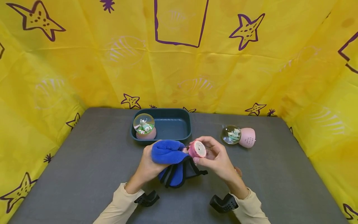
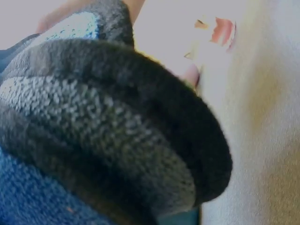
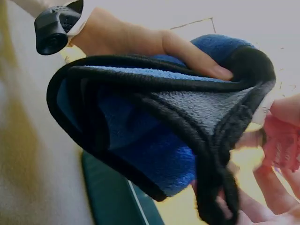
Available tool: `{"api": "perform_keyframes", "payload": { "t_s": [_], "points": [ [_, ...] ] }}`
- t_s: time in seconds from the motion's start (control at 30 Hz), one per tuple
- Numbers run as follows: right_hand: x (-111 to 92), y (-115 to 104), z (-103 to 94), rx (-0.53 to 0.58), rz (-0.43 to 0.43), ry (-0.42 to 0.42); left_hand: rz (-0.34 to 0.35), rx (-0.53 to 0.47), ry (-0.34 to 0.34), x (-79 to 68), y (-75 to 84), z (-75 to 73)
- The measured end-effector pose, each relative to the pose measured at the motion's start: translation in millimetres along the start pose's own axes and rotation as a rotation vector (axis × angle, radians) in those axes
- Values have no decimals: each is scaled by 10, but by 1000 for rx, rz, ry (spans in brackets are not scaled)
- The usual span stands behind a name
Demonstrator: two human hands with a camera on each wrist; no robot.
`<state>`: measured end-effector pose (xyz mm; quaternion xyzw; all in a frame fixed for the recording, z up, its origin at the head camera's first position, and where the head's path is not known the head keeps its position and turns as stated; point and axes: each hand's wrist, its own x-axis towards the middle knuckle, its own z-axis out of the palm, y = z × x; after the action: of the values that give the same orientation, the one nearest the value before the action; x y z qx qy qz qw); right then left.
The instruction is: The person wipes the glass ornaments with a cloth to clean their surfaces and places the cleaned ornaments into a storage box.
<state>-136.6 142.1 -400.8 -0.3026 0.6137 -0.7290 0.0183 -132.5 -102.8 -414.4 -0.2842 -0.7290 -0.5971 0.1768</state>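
Observation:
Above the middle of the grey table, my right hand grips the pink base of a snow globe, its round underside turned up toward me. My left hand holds a blue cloth with black trim wrapped over the globe's glass end, which is hidden. The right wrist view shows the folded cloth, my left hand on its top and my right fingers on the pink base. The left wrist view is filled by the cloth.
A dark teal tray stands just beyond my hands, holding a snow globe upright in its left end. Another snow globe lies on its side on the table to the right. Yellow patterned fabric walls the table.

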Motion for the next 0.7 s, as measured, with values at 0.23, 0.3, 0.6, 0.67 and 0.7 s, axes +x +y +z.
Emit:
{"api": "perform_keyframes", "payload": {
  "t_s": [0.23,0.3,0.6,0.67,0.7],
  "points": [
    [-7,0,-18,-62,-12,23,-45,29,21,-15,12,-49],
    [-11,5,-19,-86,2,32,-60,18,13,-17,15,-62],
    [-10,-3,-5,-237,-19,28,-73,-12,-20,-16,21,-98],
    [-6,0,1,-257,-36,12,-77,-19,-40,-10,30,-98],
    [-4,3,5,-267,-47,3,-81,-25,-54,-6,35,-94]
  ]
}}
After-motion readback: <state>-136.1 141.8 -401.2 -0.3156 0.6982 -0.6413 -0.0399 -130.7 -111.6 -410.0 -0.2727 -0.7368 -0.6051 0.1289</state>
